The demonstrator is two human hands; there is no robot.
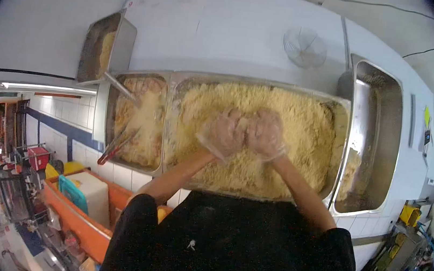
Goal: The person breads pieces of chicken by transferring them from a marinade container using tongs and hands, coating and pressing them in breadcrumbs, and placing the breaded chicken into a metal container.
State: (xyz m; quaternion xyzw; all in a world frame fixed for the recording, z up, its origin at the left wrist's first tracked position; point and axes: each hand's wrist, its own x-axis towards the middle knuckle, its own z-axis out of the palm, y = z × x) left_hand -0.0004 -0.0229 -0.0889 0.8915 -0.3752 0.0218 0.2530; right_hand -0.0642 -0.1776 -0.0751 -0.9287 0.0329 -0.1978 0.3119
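Note:
My left hand (225, 131) and my right hand (266, 134), both in clear plastic gloves, are side by side over a large metal tray (266, 85) of yellowish crumbs (305, 124). The fingers of both are curled inward and meet in the middle. A small crumb-coated lump (243, 122) shows between them, its kind hidden. In a narrower metal tray (167, 124) at the left, a stream or heap of pale crumbs (146, 113) covers pinkish pieces. Red-handled tongs (113, 152) rest across its near edge.
A metal container (125, 43) with crumbs and a handle stands at the back left. At the right is a deep metal tray (384, 140) with some crumbs. A round wire strainer (304, 47) lies at the back. An orange bin (77, 216) is below left.

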